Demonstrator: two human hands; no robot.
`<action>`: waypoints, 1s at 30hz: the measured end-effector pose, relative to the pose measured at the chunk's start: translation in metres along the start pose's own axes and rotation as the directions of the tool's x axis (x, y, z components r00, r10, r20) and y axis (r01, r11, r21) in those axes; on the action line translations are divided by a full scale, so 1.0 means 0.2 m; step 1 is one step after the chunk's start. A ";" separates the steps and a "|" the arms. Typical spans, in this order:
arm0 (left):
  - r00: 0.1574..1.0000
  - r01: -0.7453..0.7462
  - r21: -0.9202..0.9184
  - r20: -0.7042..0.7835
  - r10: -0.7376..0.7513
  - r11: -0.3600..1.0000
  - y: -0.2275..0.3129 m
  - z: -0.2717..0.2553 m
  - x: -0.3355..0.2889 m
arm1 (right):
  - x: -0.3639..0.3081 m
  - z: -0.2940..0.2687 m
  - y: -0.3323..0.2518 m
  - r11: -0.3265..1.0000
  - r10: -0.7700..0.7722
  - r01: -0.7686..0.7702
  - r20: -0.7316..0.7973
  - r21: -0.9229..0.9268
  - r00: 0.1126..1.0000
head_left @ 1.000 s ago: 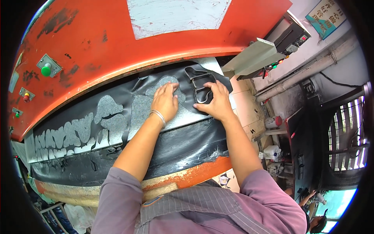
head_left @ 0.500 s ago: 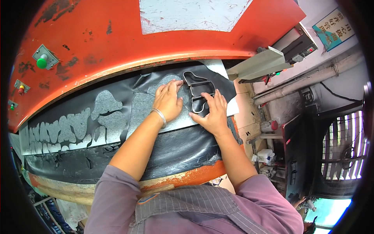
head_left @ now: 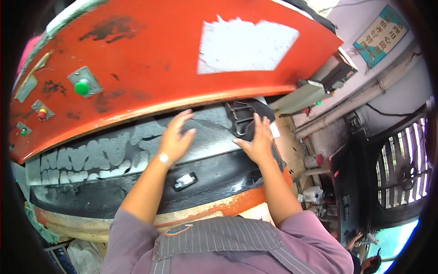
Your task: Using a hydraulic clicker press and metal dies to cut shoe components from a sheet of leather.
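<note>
My left hand (head_left: 177, 137) is over the pale cutting board, with thumb and fingers spread and nothing in it. My right hand (head_left: 258, 141) has its fingers stretched out and thumb apart, close to the right side of a metal cutting die (head_left: 242, 117). Whether its fingertips touch the die, I cannot tell. The die is an outlined metal shape with crossbars, lying on a black sheet (head_left: 262, 110) that looks like leather. A strip of cut-out sheet (head_left: 130, 153) with rounded gaps stretches across the grey board (head_left: 207, 145) to the left.
A big red-orange machine beam (head_left: 155, 59) with green button (head_left: 81, 88) and red knob (head_left: 42, 115) spans the far side. A small dark rectangular object (head_left: 185, 181) lies on the black front surface (head_left: 219, 182). A grey metal plate (head_left: 299, 98) juts out at the right.
My left hand has drawn back to the left, away from the die. The right hand has loosened its spread beside it. The view has tilted up, and the small dark object now shows in front.
</note>
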State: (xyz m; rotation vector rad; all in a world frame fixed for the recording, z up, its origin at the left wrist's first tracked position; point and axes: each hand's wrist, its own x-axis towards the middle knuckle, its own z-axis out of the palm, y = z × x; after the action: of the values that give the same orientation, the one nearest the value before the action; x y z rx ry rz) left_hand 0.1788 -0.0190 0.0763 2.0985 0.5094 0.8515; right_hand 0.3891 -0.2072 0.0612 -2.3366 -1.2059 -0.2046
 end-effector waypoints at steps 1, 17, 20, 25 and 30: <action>0.990 0.062 -0.024 -0.122 -0.064 0.998 0.00 -0.16 -0.10 | -0.04 -0.04 -0.04 0.997 -0.071 0.073 -0.136 0.006 0.988; 0.378 0.388 0.206 -0.925 0.049 0.899 -0.63 -2.91 -0.93 | 0.33 -0.07 -1.85 0.661 -0.524 0.487 -0.112 0.571 0.844; 0.529 0.412 0.090 -0.834 -0.158 0.907 -0.53 -2.71 -1.04 | 0.19 -0.04 -1.74 0.563 -0.530 0.511 -0.191 0.650 0.827; 0.875 0.394 0.225 -0.389 -0.289 0.891 -0.08 -1.49 -0.92 | -0.12 -0.10 -1.20 0.786 -0.599 0.400 0.418 0.471 0.683; 0.958 0.265 0.242 0.045 -0.283 0.933 0.32 -0.56 -1.04 | -0.49 -0.11 -0.85 0.773 -0.627 0.503 0.581 0.386 0.518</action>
State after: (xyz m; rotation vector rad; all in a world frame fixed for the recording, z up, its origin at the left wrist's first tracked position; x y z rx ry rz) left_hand -0.0415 -0.1241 0.0943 2.1939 0.8737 0.5663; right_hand 0.1972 -0.2062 0.1075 -1.7901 -2.2485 0.6078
